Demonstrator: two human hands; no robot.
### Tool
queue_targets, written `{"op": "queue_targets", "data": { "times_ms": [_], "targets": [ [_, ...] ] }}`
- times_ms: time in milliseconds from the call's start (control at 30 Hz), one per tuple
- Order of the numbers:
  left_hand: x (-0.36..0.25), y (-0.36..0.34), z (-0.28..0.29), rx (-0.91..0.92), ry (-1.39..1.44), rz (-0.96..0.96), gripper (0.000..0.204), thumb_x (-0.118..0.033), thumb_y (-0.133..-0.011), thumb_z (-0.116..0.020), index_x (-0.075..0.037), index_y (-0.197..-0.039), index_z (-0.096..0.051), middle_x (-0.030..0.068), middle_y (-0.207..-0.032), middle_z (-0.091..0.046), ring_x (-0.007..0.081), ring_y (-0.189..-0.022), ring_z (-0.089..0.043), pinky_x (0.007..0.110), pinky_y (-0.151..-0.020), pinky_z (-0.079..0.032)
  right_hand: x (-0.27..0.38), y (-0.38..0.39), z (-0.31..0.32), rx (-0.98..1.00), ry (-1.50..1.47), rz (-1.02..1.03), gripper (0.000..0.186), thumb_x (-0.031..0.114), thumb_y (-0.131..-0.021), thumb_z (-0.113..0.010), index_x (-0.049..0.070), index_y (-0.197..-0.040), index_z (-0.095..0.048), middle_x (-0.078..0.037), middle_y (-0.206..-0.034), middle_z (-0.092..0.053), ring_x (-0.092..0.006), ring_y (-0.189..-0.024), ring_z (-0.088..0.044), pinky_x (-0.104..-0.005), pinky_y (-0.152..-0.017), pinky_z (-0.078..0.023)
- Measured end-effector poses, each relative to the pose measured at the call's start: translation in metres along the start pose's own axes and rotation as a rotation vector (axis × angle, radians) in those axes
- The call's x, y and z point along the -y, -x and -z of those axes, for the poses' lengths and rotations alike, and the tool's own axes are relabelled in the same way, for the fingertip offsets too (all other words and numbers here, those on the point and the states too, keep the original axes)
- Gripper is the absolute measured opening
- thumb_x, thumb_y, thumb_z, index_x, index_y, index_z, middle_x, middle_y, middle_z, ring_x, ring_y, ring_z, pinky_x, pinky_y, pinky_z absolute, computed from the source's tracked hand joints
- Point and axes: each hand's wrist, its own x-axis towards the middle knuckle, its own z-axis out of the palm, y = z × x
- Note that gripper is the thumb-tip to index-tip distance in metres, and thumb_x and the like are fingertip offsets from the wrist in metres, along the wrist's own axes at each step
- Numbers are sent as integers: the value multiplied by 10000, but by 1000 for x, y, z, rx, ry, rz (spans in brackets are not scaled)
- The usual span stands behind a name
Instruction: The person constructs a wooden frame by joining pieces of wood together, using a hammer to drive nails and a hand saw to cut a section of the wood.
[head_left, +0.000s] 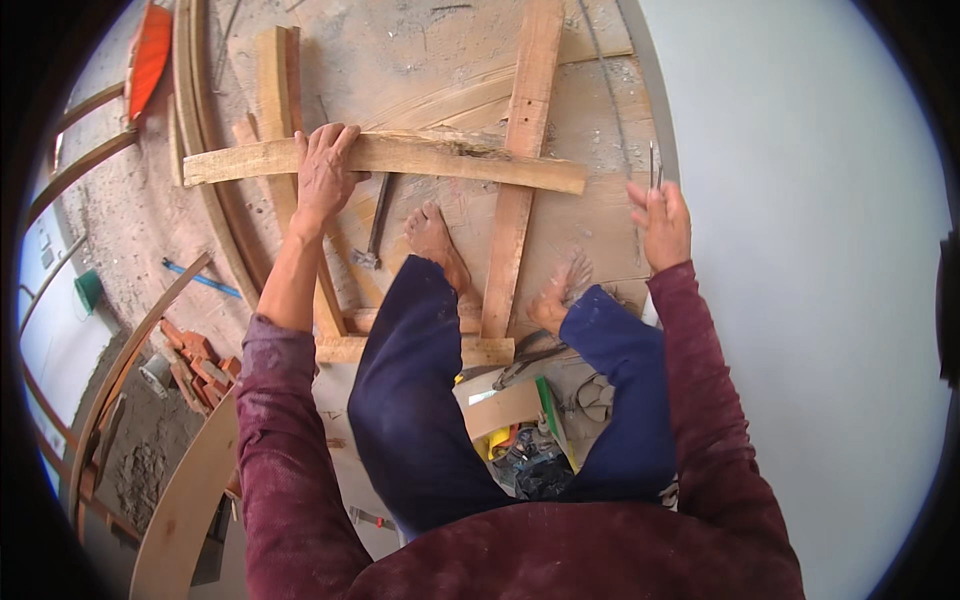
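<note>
The left hand (325, 170) lies flat and open, palm down, on a rough wooden plank (385, 158) that runs across the upper middle of the frame; the fingers spread over its top edge and do not grip around it. The right hand (660, 222), at the right of the centre, is half closed and pinches some thin nails (654, 165) that stand up from the fingers; how many they are is hard to make out. The plank crosses over a long upright batten (520, 170) and a second batten (275, 110) at the upper left, and it touches both. A hammer (375, 228) lies just below the plank, between the left hand and the person's left foot (437, 243), and its handle passes partly under the plank. The right foot (560, 295) rests near the lower end of the long batten. All this lies on a big wooden board (420, 60) dusted with sawdust. Below the legs, in the lower middle of the frame, a heap of tools (525, 440) is mostly hidden by the blue trousers, so the single pieces cannot be told. At the left edge there are curved wooden strips (120, 370) and some red bricks (195, 365), cut off and bent by the lens. A pale wall (800, 250) fills the right side.
</note>
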Motion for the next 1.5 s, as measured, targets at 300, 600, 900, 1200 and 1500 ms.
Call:
{"op": "queue_targets", "data": {
  "times_ms": [300, 600, 900, 1200, 1500],
  "targets": [
    [16, -2, -69, -138, 39, -49, 700, -130, -623, -791, -142, -1261, -504, 51, -1218, -503, 281, -1225, -416, 581, -1088, -203, -68, -109, -75, 40, 218, 262, 167, 175, -993, -370, 55, -879, -392, -149, -1076, -675, -73, -638, -449, -260, -545, -367],
    [3, 13, -75, -212, 166, -164, 682, -264, -578, -832, -140, -1187, -550, 52, -1094, -545, 230, -1132, -484, 491, -1087, -209, -76, -137, -94, 74, 724, 820, 160, 153, -932, -408, 35, -865, -494, -145, -666, -538, -367, -635, -565, -460, -603, -433],
    [72, 21, -55, -1026, 277, 344, 659, -478, -894, -567, -28, -1351, -411, 228, -1303, -453, 391, -1262, -380, 479, -1113, -236, -93, -143, -66, 20, 660, 639, 199, 196, -975, -388, 31, -883, -453, -118, -605, -519, -284, -556, -547, -416, -537, -411],
    [197, 53, -124, -788, 790, 776, 483, -536, -865, -597, -69, -902, -715, 76, -720, -670, 137, -696, -592, 319, -666, -456, -120, -149, -43, 21, 681, 656, 202, 213, -993, -374, 41, -928, -458, -89, -613, -528, -241, -534, -533, -390, -535, -420],
    [168, 74, -103, -1290, 284, 711, 418, -435, -886, -631, -37, -997, -692, 42, -800, -650, 118, -750, -557, 289, -698, -453, -34, -69, -138, 294, 267, 804, 187, 182, -1009, -407, 34, -1095, -483, -82, -839, -636, -160, -752, -598, -290, -734, -482]
  ]
}}
